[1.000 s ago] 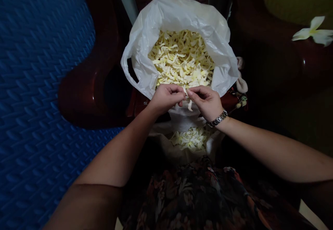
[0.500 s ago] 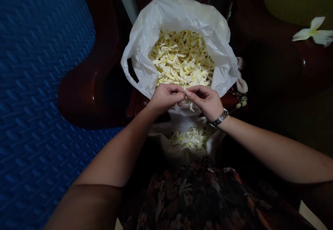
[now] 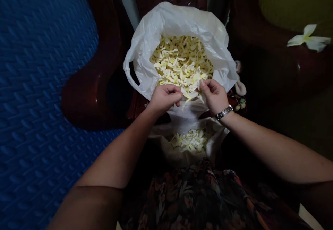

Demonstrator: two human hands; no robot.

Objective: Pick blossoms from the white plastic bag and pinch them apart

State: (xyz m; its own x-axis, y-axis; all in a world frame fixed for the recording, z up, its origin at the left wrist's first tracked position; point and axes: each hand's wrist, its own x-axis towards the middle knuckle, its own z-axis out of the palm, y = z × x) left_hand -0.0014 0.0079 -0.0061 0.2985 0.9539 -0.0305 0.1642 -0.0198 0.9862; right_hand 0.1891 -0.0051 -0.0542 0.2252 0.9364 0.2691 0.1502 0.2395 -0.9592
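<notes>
A white plastic bag point(image 3: 145, 46) stands wide open, heaped with pale yellow-white flower petals point(image 3: 182, 60). Over its near rim is my left hand point(image 3: 166, 99), thumb and forefinger pinched together; whatever lies between them is too small to make out. My right hand point(image 3: 215, 95), with a metal watch point(image 3: 223, 112) on the wrist, is a short gap away. Its fingertips pinch what looks like a white petal point(image 3: 199, 85). Between and just below my hands hang blurred white petals point(image 3: 189, 94). Closer to my lap, a second whitish bag point(image 3: 166, 146) holds more whole-looking white flowers point(image 3: 191, 140).
Dark red wooden armrests stand left point(image 3: 80, 98) and right point(image 3: 299, 70) of the bag. A white flower with a yellow centre point(image 3: 309, 40) lies on the right one. Blue textured matting point(image 3: 31, 119) covers the left side. Small trinkets point(image 3: 240, 101) hang beside the bag.
My hands were together at the fingertips and have parted, the right one moving right and slightly up. Blurred petals now show between them. The whole view has shifted slightly.
</notes>
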